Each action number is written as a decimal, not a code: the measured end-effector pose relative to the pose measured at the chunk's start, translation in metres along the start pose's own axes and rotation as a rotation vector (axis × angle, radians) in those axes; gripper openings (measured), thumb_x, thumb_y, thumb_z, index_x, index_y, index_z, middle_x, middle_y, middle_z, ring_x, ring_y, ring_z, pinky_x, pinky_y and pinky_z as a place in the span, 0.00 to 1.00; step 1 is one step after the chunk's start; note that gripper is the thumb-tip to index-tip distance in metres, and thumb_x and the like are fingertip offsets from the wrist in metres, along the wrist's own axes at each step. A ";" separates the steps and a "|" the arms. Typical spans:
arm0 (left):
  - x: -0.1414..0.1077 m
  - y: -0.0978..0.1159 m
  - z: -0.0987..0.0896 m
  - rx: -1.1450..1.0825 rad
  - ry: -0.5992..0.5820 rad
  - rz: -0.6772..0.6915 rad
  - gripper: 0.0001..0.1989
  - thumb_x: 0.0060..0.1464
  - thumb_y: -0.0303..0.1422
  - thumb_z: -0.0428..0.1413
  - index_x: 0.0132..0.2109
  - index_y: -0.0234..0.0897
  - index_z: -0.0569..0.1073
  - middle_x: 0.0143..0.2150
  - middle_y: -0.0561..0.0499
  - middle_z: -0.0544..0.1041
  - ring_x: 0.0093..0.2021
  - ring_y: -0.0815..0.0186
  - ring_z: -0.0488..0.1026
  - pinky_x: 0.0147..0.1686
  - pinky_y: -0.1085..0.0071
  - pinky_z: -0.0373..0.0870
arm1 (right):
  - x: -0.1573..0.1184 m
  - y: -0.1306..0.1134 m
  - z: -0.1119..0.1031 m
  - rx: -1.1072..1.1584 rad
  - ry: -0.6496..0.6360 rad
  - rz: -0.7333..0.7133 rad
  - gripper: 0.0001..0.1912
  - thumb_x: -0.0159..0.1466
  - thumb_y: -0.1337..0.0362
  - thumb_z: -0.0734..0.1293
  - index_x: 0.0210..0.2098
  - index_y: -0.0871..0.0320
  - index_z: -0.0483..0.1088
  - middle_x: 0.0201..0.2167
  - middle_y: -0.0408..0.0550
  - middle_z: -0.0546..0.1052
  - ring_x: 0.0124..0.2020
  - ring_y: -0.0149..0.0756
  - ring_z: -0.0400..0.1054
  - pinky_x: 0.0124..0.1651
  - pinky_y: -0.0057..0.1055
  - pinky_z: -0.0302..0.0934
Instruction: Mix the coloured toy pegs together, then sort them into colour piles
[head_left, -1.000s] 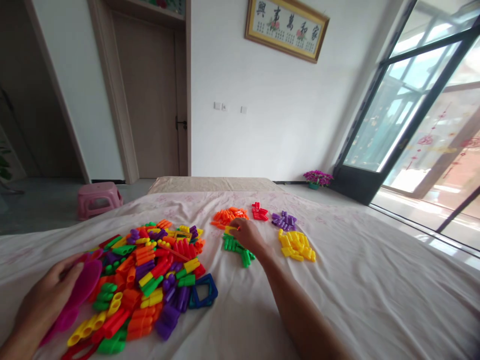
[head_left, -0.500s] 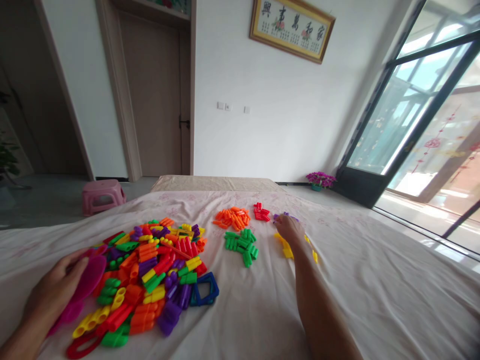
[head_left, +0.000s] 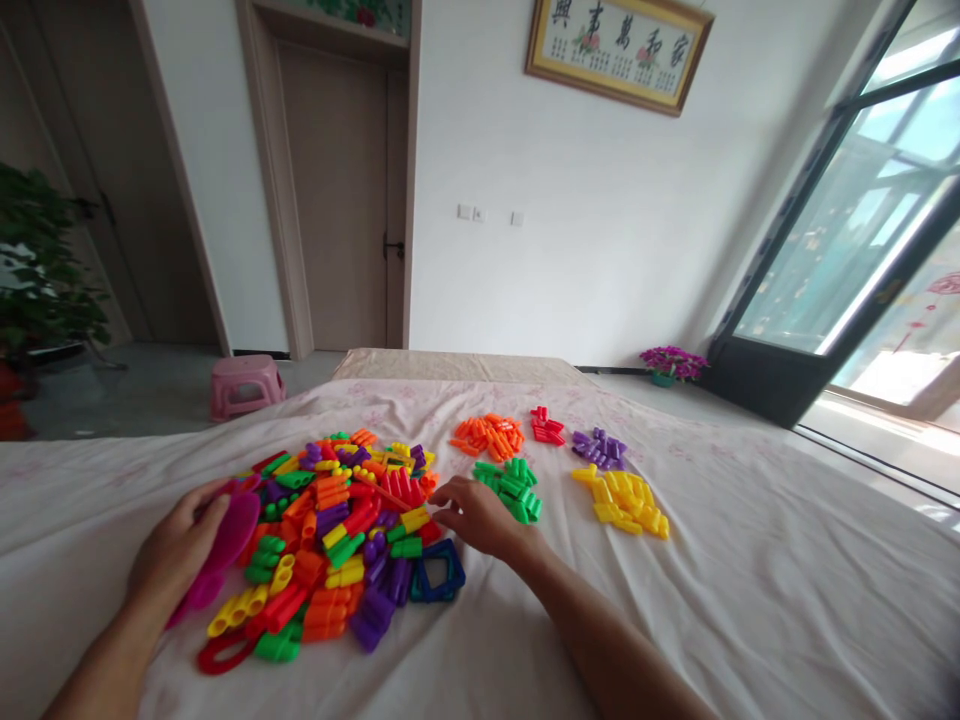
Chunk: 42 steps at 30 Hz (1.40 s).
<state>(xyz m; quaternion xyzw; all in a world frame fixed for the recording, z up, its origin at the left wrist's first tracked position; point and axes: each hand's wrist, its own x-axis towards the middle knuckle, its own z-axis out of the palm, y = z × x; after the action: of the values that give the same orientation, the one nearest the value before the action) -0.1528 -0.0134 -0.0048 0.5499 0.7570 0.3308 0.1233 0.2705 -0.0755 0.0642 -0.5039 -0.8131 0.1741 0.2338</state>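
Observation:
A mixed pile of colourful plastic building blocks (head_left: 322,520) lies on the cloth in front of me. My left hand (head_left: 176,545) is closed on a flat magenta plastic piece (head_left: 229,535) with a rounded edge at the pile's left side. My right hand (head_left: 480,512) reaches to the pile's right edge, fingers apart and nothing visible in them, beside a yellow-and-green block (head_left: 415,519). Below it lies a dark blue square frame (head_left: 451,570). Past this hand are separate groups: green blocks (head_left: 517,485), orange blocks (head_left: 491,437), red blocks (head_left: 548,428), purple blocks (head_left: 600,447) and yellow blocks (head_left: 626,502).
A pale floral cloth (head_left: 750,560) covers the surface under the blocks. Beyond it stand a pink stool (head_left: 246,385), a pot of magenta flowers (head_left: 673,363) and a leafy plant (head_left: 45,270). A closed door (head_left: 334,200) and a glazed door (head_left: 810,260) are further back.
My right hand has moved left from the purple group to the pile's right edge, uncovering the purple and yellow groups. My left hand still holds the magenta piece. The view has turned slightly left.

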 end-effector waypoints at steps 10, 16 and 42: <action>-0.004 0.006 -0.005 -0.163 -0.032 -0.026 0.25 0.59 0.49 0.45 0.58 0.45 0.68 0.53 0.48 0.75 0.48 0.57 0.73 0.42 0.69 0.66 | 0.006 -0.012 0.013 -0.020 -0.052 -0.042 0.11 0.61 0.65 0.69 0.44 0.54 0.76 0.41 0.46 0.77 0.38 0.32 0.70 0.42 0.25 0.61; -0.003 0.004 -0.003 -0.128 -0.036 -0.029 0.26 0.59 0.49 0.44 0.59 0.44 0.67 0.54 0.49 0.75 0.48 0.58 0.73 0.43 0.70 0.67 | 0.006 -0.005 0.017 -0.015 -0.012 0.010 0.12 0.60 0.64 0.70 0.44 0.55 0.73 0.39 0.46 0.77 0.38 0.34 0.71 0.39 0.25 0.60; -0.098 0.148 0.035 -0.053 -0.088 0.958 0.08 0.60 0.37 0.53 0.44 0.44 0.75 0.41 0.50 0.79 0.44 0.59 0.73 0.51 0.57 0.65 | 0.013 -0.001 0.053 0.775 0.187 0.084 0.17 0.54 0.60 0.72 0.42 0.56 0.69 0.29 0.40 0.74 0.25 0.27 0.64 0.27 0.24 0.57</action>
<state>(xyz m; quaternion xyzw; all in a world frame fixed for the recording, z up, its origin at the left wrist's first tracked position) 0.0129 -0.0637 0.0455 0.8467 0.4040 0.3462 0.0029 0.2350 -0.0669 0.0234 -0.4249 -0.6409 0.4308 0.4724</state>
